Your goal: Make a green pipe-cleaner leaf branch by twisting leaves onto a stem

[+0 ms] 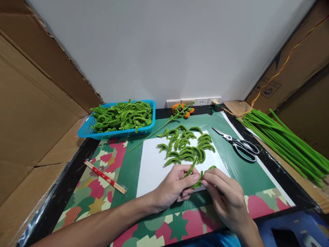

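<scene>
Near the front edge of a white sheet (151,171), my left hand (180,183) is closed on a green fuzzy stem piece (191,167) that sticks up between thumb and fingers. My right hand (223,192) pinches the other part of the green piece, its fingertips almost touching my left thumb. Just beyond my hands, many curved green fuzzy pieces (187,151) lie in loose clusters on the sheet. Part of the held piece is hidden behind my fingers.
A blue basket (153,118) of green pieces stands back left. An orange flower stem (177,116) lies behind the sheet. Scissors (239,145) and long green stems (285,144) are at the right, wrapped chopsticks (105,176) at the left. Cardboard flanks both sides.
</scene>
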Motion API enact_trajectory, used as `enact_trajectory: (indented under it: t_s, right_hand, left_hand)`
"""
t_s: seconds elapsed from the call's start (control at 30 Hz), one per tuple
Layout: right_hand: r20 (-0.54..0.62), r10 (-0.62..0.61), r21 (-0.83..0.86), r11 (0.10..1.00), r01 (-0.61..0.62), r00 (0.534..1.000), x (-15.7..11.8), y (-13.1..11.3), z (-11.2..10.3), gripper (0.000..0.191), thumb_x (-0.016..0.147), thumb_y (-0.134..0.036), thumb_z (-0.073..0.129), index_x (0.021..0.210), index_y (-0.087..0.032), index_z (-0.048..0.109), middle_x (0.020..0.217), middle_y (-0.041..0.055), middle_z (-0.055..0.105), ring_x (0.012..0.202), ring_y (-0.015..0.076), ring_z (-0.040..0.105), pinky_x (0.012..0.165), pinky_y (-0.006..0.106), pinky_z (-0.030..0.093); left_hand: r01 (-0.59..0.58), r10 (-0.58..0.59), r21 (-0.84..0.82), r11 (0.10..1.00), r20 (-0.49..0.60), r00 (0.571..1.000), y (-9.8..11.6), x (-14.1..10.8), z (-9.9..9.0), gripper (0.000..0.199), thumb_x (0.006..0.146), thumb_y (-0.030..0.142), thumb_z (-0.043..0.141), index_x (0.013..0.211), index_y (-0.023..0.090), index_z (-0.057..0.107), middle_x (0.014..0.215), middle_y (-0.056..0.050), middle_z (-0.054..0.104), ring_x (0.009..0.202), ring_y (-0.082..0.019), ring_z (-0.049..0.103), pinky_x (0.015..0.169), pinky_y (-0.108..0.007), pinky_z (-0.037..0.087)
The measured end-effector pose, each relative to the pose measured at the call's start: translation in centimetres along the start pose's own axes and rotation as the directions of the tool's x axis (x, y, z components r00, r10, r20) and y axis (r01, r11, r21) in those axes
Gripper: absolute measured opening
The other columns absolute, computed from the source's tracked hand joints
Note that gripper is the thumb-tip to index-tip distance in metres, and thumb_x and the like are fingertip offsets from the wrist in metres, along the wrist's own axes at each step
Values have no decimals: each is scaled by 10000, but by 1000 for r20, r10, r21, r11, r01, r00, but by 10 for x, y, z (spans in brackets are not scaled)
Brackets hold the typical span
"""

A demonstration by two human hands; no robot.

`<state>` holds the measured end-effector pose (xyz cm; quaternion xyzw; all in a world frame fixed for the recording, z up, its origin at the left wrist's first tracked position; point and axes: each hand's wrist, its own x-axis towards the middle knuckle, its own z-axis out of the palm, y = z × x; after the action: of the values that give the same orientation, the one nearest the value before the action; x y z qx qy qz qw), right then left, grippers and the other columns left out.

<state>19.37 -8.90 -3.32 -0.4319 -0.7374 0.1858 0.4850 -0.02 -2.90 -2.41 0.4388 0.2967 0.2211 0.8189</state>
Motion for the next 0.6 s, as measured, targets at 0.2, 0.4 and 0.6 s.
enact_trajectory:
  t_s: [0.2,0.4,0.6]
  right_hand:
    - [7,-12,-28,1000,12,1000,-3,0,0,237,1035,-28,568,1098,-240,652,923,57,699,781,180,687,690,275,527]
    - [-2,13,8,1000,-13,1000,-4,1,0,244,1034,-26,571,1124,-240,646,943,54,692,805,180,680,718,283,536]
    - [-74,67,21,998,-65,995,-4,1,1,254,1045,-46,581,1177,-239,679,975,57,711,862,185,710,753,285,559]
  left_hand:
    - [-18,18,18,1000,8,1000,-1,-1,1,390,987,533,762,926,193,580,542,118,384,422,-41,259,402,-151,274]
    - [-30,29,73,997,9,1000,1,-2,2,401,1017,559,714,938,194,567,561,107,445,396,-31,324,380,-129,295]
    - [-50,50,64,997,0,999,-3,-1,1,369,1010,506,742,1071,188,564,714,37,669,375,-41,522,349,-113,392]
